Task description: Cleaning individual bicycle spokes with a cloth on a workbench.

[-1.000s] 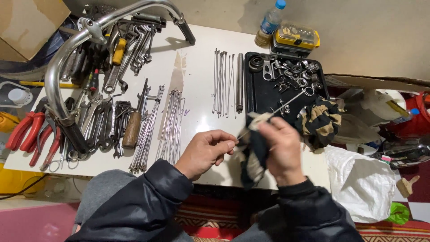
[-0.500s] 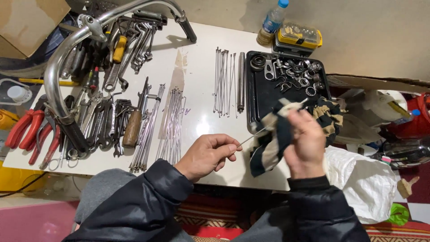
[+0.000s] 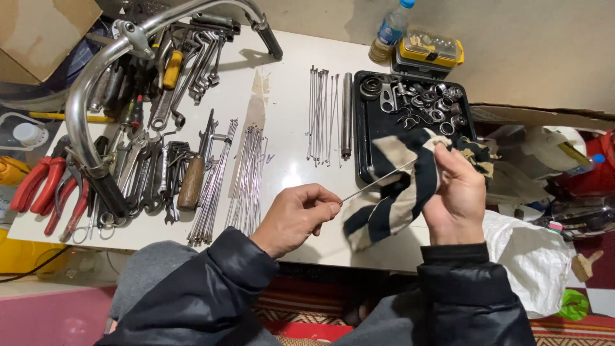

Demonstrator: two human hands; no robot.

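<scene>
My left hand [image 3: 298, 214] pinches the near end of a thin metal spoke [image 3: 375, 184] over the white table's front edge. My right hand [image 3: 456, 195] grips a black-and-cream striped rag [image 3: 394, 202], which wraps the spoke's far end. A bundle of spokes [image 3: 246, 176] lies left of my left hand. Another row of spokes [image 3: 320, 112] lies farther back, beside a steel rod [image 3: 346, 115]. A black tray [image 3: 366, 138] with several rings and small metal parts sits behind the rag.
A chrome curved handlebar [image 3: 86, 96] arches over a heap of wrenches [image 3: 150, 176] and a wooden-handled tool [image 3: 191, 182] at left. Red pliers [image 3: 45, 192] lie at the left edge. A bottle [image 3: 387, 35] and a yellow case [image 3: 429, 51] stand at the back. A white bag [image 3: 532, 263] hangs right.
My right hand has slid the rag outward along the spoke, away from my left hand and up to the right, over the black tray's front corner. My left hand stayed in place.
</scene>
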